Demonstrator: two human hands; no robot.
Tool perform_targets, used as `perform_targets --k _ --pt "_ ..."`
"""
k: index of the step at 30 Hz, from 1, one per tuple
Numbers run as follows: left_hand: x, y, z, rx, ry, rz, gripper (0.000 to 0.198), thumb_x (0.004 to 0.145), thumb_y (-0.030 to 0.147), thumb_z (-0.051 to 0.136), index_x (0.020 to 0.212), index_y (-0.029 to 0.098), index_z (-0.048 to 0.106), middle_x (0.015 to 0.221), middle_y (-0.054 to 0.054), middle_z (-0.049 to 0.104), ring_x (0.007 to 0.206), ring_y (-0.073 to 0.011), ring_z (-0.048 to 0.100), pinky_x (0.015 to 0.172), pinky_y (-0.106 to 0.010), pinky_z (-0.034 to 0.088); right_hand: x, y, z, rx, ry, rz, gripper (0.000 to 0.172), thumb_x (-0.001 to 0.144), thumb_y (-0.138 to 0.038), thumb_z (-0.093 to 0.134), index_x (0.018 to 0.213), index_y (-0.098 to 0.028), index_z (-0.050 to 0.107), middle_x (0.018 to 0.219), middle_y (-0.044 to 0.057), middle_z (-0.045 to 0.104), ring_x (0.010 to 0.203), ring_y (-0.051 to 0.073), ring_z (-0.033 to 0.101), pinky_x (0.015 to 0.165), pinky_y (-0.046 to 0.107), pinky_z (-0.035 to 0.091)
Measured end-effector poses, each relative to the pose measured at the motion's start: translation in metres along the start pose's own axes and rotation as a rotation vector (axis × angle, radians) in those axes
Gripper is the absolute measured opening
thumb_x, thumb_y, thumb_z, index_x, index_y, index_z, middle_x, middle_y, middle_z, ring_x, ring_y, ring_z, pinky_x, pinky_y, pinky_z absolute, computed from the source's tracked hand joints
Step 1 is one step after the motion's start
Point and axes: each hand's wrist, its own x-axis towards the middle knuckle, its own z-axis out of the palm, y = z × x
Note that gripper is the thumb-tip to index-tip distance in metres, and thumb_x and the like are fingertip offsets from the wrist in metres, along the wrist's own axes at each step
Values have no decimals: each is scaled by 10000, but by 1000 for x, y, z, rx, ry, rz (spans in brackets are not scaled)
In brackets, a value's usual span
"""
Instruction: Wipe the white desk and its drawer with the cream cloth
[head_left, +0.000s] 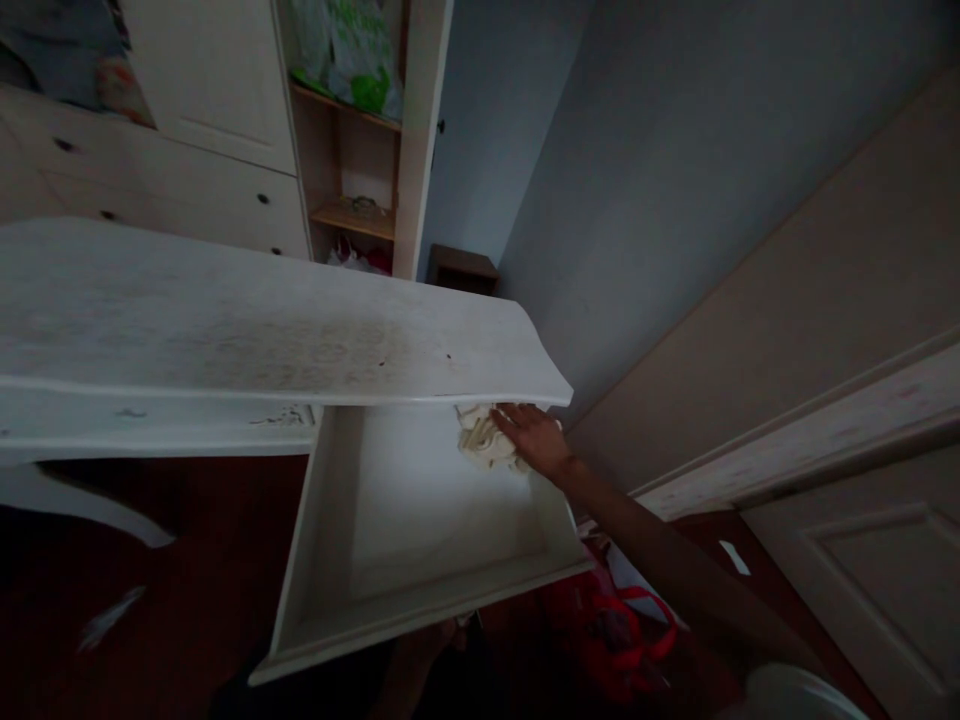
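Note:
A white table (225, 330) has its drawer (315, 540) pulled out towards me. My right hand (534, 437) reaches into the drawer's far right corner and presses a crumpled cream cloth (480, 442) against the drawer floor, fingers laid over it. The rest of the drawer floor is bare. My left hand is out of sight; only a dark shape shows under the drawer's front edge.
A grey wall and a pale door (862, 560) stand close on the right. A red bag (615, 630) lies on the dark red floor below the drawer. Behind the table stands a white cupboard (217, 90) with open wooden shelves (352, 215) holding plastic bags.

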Motion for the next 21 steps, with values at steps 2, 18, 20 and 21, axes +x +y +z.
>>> perform_targets --k 2,18,20,21 --pt "-4 4 0 -28 1 36 569 612 757 648 549 192 630 501 -44 621 544 -216 610 648 -368 523 14 -13 5 -10 -34 87 507 890 -94 498 1388 -183 487 1368 179 554 1159 290 570 947 433 482" --pt "-13 -6 10 -94 80 -8 715 573 870 584 665 167 681 606 -76 669 606 -224 634 675 -386 530 62 -95 14 326 81 291 424 775 -216 630 1181 -143 536 1193 161 547 1100 295 489 999 422 399" --pt "-6 -10 12 -47 105 -85 750 511 901 583 616 163 660 542 -69 636 531 -215 606 608 -385 522 72 -109 11 345 80 231 394 777 -205 612 1161 -147 545 1180 157 553 1092 293 486 992 428 398" --pt "-3 -11 13 -30 115 -113 747 506 902 585 596 164 650 521 -64 623 514 -211 598 593 -383 519 77 -117 9 355 87 201 374 781 -201 603 1148 -150 552 1175 153 557 1086 290 489 989 426 399"
